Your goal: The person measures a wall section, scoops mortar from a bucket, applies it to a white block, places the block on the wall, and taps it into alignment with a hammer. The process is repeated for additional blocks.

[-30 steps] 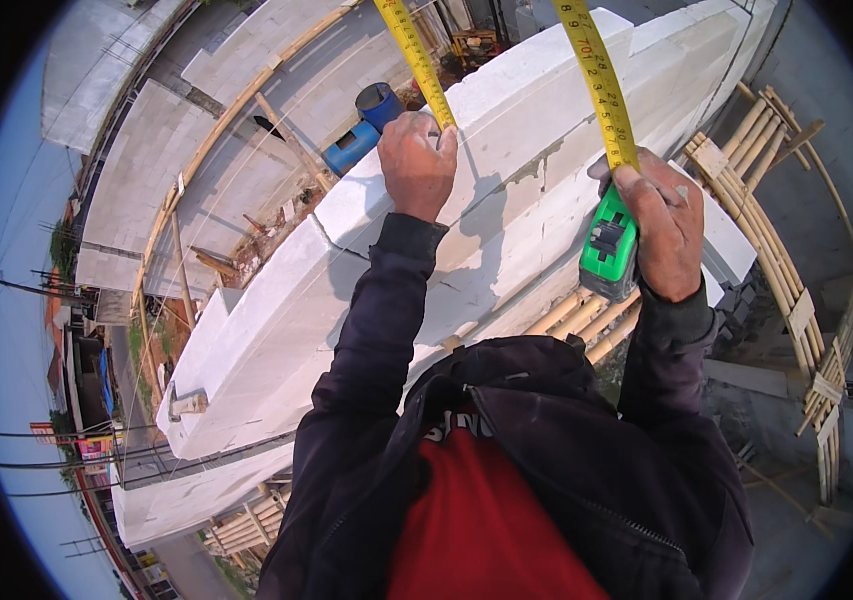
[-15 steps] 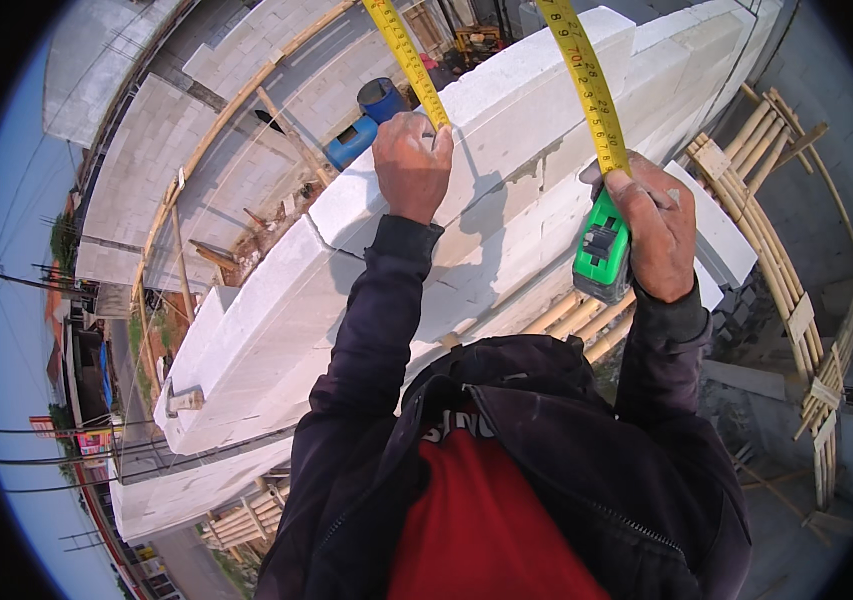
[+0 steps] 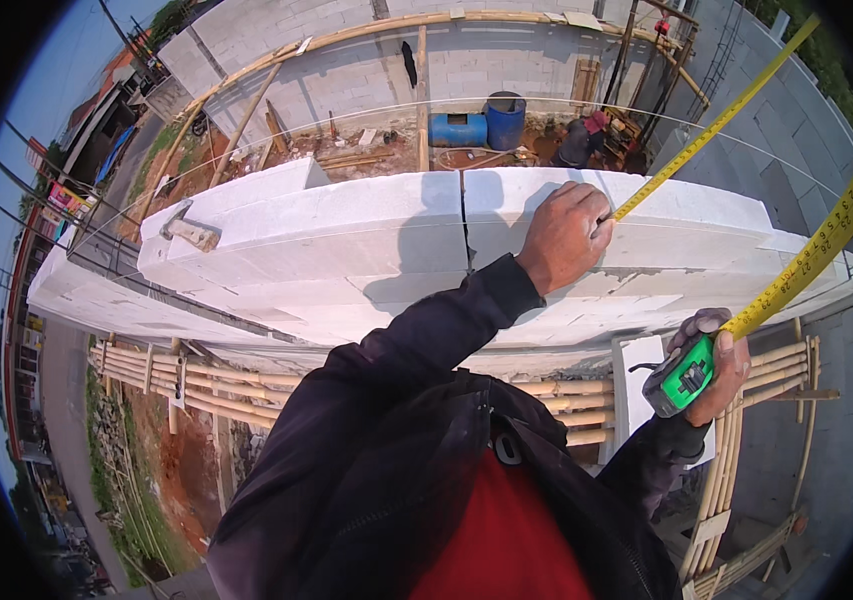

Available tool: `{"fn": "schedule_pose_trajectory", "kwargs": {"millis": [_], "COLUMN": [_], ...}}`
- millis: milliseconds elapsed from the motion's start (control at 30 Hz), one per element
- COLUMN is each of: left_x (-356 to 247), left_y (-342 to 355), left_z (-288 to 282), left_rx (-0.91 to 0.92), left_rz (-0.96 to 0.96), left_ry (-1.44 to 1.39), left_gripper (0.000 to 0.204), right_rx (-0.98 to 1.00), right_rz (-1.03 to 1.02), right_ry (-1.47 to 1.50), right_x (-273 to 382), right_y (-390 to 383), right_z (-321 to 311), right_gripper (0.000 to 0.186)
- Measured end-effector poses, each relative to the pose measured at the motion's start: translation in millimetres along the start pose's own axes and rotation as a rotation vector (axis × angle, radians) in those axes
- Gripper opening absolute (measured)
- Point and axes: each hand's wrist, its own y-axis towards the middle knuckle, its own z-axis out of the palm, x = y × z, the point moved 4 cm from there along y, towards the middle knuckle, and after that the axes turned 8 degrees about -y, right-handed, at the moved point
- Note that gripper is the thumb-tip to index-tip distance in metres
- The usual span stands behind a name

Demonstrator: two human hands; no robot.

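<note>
My left hand (image 3: 568,232), closed, pinches the end of a yellow measuring blade (image 3: 714,128) against the upper edge of a white block wall (image 3: 536,262). My right hand (image 3: 724,375) is wrapped around a green and black tape measure (image 3: 684,378), lower and to the right, in front of the wall. From its case the blade runs out to the upper right, leaves the picture, and its other stretch comes back down to my left fingers. A vertical joint between two top blocks lies just left of my left hand.
A hammer (image 3: 191,230) lies on the wall's left end. Bamboo poles (image 3: 576,405) run below the wall, beside a loose white block (image 3: 634,385). Beyond it are blue drums (image 3: 504,122), a bent-over person (image 3: 581,142), and a taut string crosses above the wall.
The view has turned, so the wall now runs across the picture. Both hands appear farther right and lower. The blade now stretches toward the upper right; both grips are kept.
</note>
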Motion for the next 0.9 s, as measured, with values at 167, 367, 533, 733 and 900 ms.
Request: {"fn": "schedule_pose_trajectory", "kwargs": {"millis": [167,367,533,733,900], "left_x": [-15,28,46,2,8], "left_y": [-80,-213,-376,-585,-468], "left_z": [-68,-177,-299,-384,-291], "left_rx": [-0.134,-0.614,-1.370,-2.168,-1.648], "left_rz": [-0.133,-0.493,-0.515,-0.432,-0.442], "left_ry": [-0.082,-0.338,-0.532,-0.424,-0.968], "left_gripper": [0.013,0.018,0.014,0.093,0.079], "right_rx": [0.138,0.615,1.004,1.447,1.977], "right_rz": [0.025,-0.052,0.033,-0.856,-0.794], "right_ry": [0.178,0.176,-0.008,-0.450,-0.483], "right_x": [-13,-23,-38,-67,-133], "right_y": [14,28,9,-50,-155], "right_z": [26,121,214,308,408], "right_gripper": [0.039,0.036,0.029,0.008,0.014]}}
